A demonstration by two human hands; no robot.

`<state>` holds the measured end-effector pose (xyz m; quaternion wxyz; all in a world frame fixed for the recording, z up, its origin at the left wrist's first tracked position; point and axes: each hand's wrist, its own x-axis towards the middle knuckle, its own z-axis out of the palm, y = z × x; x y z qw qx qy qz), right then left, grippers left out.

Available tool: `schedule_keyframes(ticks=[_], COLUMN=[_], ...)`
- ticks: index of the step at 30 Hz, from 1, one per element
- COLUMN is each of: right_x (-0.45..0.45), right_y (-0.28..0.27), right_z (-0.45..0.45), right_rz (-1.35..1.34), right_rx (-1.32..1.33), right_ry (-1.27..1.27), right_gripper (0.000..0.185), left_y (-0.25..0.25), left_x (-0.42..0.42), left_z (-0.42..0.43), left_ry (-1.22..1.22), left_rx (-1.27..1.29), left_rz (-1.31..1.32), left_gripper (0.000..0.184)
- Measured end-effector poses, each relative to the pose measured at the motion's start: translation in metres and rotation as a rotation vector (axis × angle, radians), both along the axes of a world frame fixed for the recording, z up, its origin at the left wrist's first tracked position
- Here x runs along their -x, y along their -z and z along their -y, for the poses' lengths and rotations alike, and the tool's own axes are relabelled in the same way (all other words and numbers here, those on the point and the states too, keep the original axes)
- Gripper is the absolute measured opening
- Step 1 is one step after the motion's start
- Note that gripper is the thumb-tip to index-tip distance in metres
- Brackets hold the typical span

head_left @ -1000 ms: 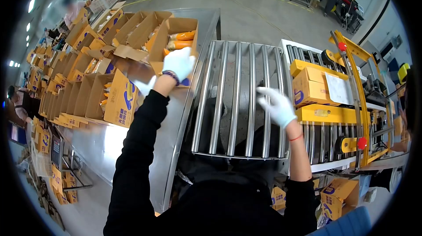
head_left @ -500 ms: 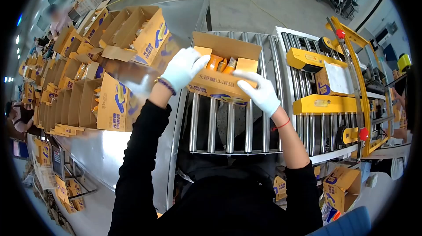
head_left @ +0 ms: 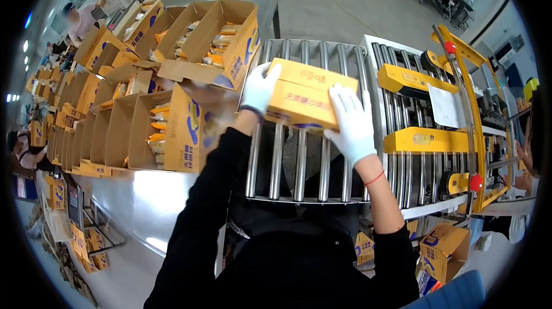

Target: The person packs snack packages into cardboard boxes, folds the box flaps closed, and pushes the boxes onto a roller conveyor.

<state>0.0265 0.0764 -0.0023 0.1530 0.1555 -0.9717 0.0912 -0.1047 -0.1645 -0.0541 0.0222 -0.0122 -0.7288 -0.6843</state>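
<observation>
A yellow cardboard box (head_left: 305,97) with blue and red print is between my two gloved hands over the roller conveyor (head_left: 299,165). Its top flaps are folded down, hiding what is inside. Around the box's left end, my left hand (head_left: 260,89) is closed with the thumb on the top edge. Against its right end presses my right hand (head_left: 352,122), fingers over the top flap and thumb at the front side. The box is slightly tilted; whether it rests on the rollers cannot be seen clearly.
Open boxes (head_left: 221,44) of wrapped snacks stand in rows on the metal table (head_left: 138,200) at left. Right of the rollers is a yellow-framed machine (head_left: 431,139) with a white sheet (head_left: 447,105). An open carton (head_left: 445,251) sits low at right. A person (head_left: 83,21) stands far left.
The box's raised flap has come down, covering the orange packets. My right hand has moved onto its top. The open boxes at left have shifted right, and the box inside the machine is gone.
</observation>
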Motion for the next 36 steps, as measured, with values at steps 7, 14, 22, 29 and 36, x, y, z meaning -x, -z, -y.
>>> schedule_keyframes(ticks=[7, 14, 22, 29, 36], right_x=[0.037, 0.036, -0.007, -0.012, 0.025], right_y=[0.01, 0.025, 0.037, 0.007, -0.002], right_z=[-0.028, -0.089, -0.005, -0.007, -0.021], right_rz=[-0.138, -0.196, 0.457, -0.028, 0.169], right_rx=[-0.139, -0.165, 0.634, 0.399, 0.705], right_ry=[0.187, 0.263, -0.201, -0.024, -0.119], right_gripper=[0.085, 0.063, 0.063, 0.105, 0.044], left_y=[-0.032, -0.086, -0.138, -0.104, -0.093], left_x=[-0.08, -0.009, 0.003, -0.002, 0.015], left_z=[-0.102, 0.035, 0.006, 0.083, 0.017], left_ry=[0.517, -0.518, 0.373, 0.316, 0.644], left_rx=[0.154, 1.248, 0.71, 0.577, 1.087], left_rz=[0.049, -0.691, 0.014, -0.163, -0.549], left_gripper=[0.059, 0.07, 0.049, 0.068, 0.046])
